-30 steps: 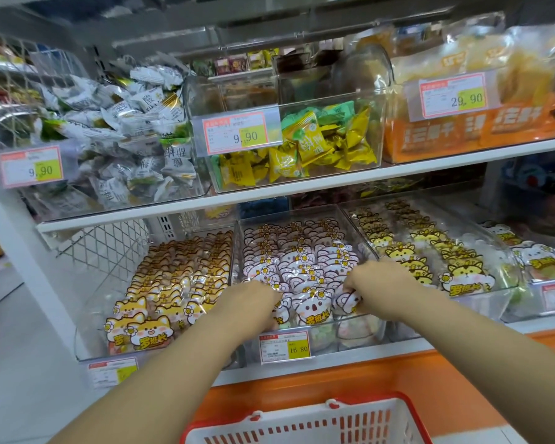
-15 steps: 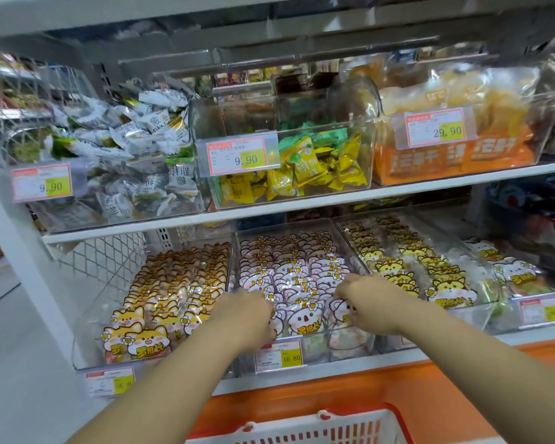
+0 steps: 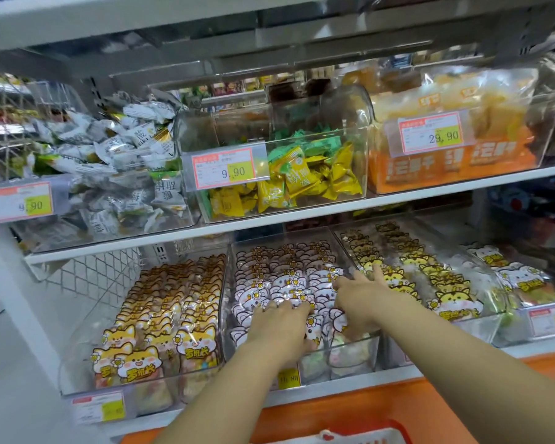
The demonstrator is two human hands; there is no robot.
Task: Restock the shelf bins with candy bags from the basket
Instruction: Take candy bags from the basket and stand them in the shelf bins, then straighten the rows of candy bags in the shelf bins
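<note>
The middle clear bin [image 3: 354, 355] on the lower shelf is packed with rows of white-and-pink animal candy bags [image 3: 285, 277]. My left hand [image 3: 277, 326] lies flat on the front bags, fingers spread. Just to its right, my right hand [image 3: 361, 299] rests on the same rows with fingers stretched out, one pointing toward the bin's right wall. Neither hand grips a bag. The red basket [image 3: 370, 427] shows only its rim at the bottom edge, below my arms.
A bin of orange fox bags [image 3: 161, 315] stands to the left, a bin of yellow cat bags [image 3: 430, 277] to the right. The upper shelf [image 3: 302, 219] carries bins of wrapped sweets with price tags. A wire mesh panel [image 3: 90, 277] closes the left end.
Both hands have uncurled from fists at the bin's front and now lie spread over the bags, a little deeper in. The camera has moved closer.
</note>
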